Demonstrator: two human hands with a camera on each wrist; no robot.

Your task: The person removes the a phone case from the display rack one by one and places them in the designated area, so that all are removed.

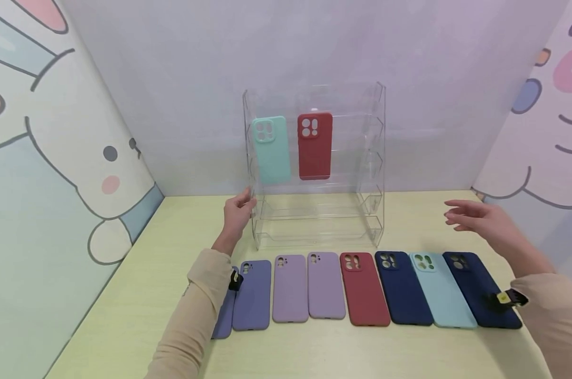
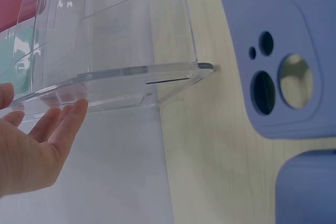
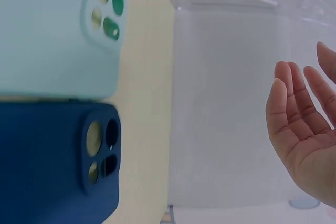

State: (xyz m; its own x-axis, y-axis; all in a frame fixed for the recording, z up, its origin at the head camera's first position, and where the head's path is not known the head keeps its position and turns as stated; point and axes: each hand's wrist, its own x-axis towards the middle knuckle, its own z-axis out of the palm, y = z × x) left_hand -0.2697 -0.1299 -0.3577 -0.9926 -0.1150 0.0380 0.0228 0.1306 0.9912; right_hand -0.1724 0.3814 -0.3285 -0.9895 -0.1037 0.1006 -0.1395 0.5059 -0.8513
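A clear acrylic rack (image 1: pixel 314 234) with several tiers stands at the back of the table. A mint phone case (image 1: pixel 274 152) and a red phone case (image 1: pixel 315 152) lean in it side by side. My left hand (image 1: pixel 238 213) is at the rack's left side panel, its fingertips (image 2: pixel 79 111) against or very near the clear plastic, with loosely bent fingers. Off to the rack's right, my right hand (image 1: pixel 480 218) hovers above the table, fingers relaxed, nothing in them. Below it lie a dark blue phone case (image 1: pixel 475 284) and a light blue phone case (image 1: pixel 442 289).
Along the front runs a row of phone cases: two periwinkle, the nearer-middle one (image 1: pixel 253 295) fully visible; two lilac, including one (image 1: pixel 291 289); a red one (image 1: pixel 365 289) and another dark blue one (image 1: pixel 404 289). My left sleeve partly covers the leftmost. Cartoon-printed panels (image 1: pixel 39 184) flank the table.
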